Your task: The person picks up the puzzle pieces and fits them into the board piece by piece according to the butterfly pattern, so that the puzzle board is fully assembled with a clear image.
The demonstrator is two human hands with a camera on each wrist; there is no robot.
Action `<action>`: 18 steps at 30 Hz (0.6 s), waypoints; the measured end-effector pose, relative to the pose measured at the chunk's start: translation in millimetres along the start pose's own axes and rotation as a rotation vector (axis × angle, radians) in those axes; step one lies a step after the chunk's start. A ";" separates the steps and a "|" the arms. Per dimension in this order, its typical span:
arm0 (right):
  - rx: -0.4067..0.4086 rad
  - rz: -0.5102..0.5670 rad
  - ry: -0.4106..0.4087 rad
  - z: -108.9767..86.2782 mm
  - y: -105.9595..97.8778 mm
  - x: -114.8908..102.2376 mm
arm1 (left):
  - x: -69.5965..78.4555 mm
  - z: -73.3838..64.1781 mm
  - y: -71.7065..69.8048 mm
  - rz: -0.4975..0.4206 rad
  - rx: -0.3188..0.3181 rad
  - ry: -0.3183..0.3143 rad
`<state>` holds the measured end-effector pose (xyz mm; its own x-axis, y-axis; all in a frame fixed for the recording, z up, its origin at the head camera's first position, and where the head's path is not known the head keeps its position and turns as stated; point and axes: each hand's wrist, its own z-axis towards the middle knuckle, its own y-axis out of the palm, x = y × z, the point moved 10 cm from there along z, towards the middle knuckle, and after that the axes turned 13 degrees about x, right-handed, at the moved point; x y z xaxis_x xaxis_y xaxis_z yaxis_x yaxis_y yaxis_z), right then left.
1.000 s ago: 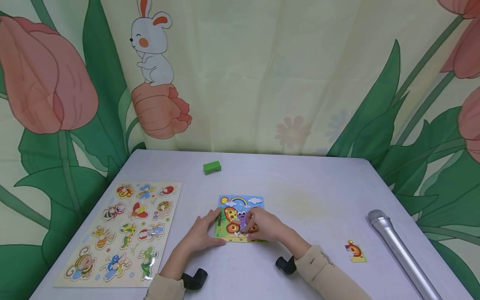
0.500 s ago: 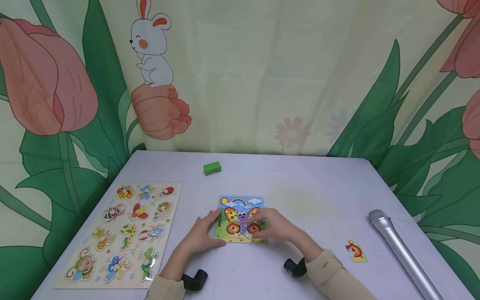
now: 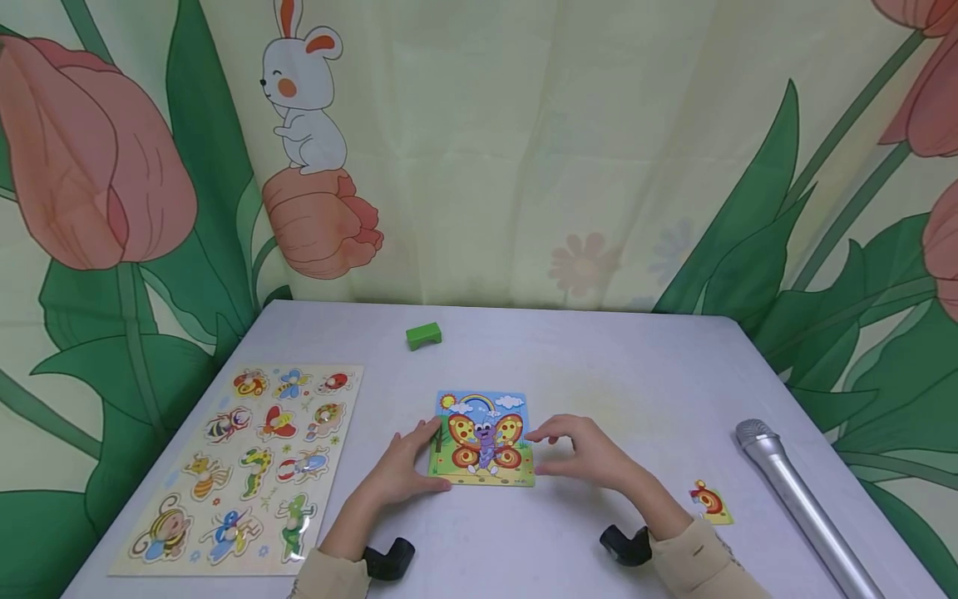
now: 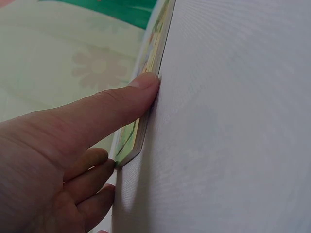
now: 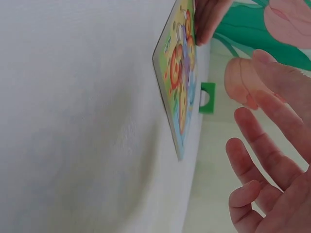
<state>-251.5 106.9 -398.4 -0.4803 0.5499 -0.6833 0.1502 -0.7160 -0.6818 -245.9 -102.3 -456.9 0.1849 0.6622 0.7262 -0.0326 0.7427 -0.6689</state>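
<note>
The square butterfly jigsaw puzzle (image 3: 486, 439), its picture whole in the head view, lies flat at the middle of the table. My left hand (image 3: 404, 467) rests at its near left corner. In the left wrist view the thumb (image 4: 129, 104) lies straight against the puzzle's near edge, and the other fingertips reach the corner. My right hand (image 3: 587, 453) is just off the puzzle's right side, fingers loosely bent and spread, holding nothing. A loose jigsaw piece (image 3: 711, 502) with a red and orange swirl lies farther right, beyond the right wrist.
On the left lies a large board of cartoon insects (image 3: 239, 470). A green arch block (image 3: 423, 335) sits behind the puzzle, and a silver microphone (image 3: 804, 503) runs along the right side. A tulip-printed curtain (image 3: 479, 166) hangs behind the table.
The right hand has drawn back to the right from over the puzzle, uncovering the butterfly's right wings. The left hand has stayed at its corner.
</note>
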 end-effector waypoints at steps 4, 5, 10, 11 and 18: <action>0.037 -0.018 0.024 -10.9 -17.5 7.4 | 0.0 0.0 0.6 -0.002 -0.001 -0.005; 0.048 -0.027 0.026 -14.0 -22.5 9.2 | 0.0 0.0 0.7 -0.001 -0.001 -0.005; 0.105 -0.082 0.041 -31.5 -47.9 18.9 | -0.4 0.0 1.3 0.006 -0.001 -0.008; 0.117 -0.095 0.040 -35.3 -52.7 21.0 | -0.3 -0.1 1.3 0.007 -0.001 -0.008; 0.198 -0.158 0.093 -64.0 -84.2 41.8 | -1.8 -0.4 0.6 0.015 0.002 -0.020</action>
<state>-228.9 217.7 -386.3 -0.4017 0.6919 -0.5999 -0.0968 -0.6835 -0.7235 -245.9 -103.1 -458.6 0.1649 0.6752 0.7189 -0.0372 0.7327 -0.6796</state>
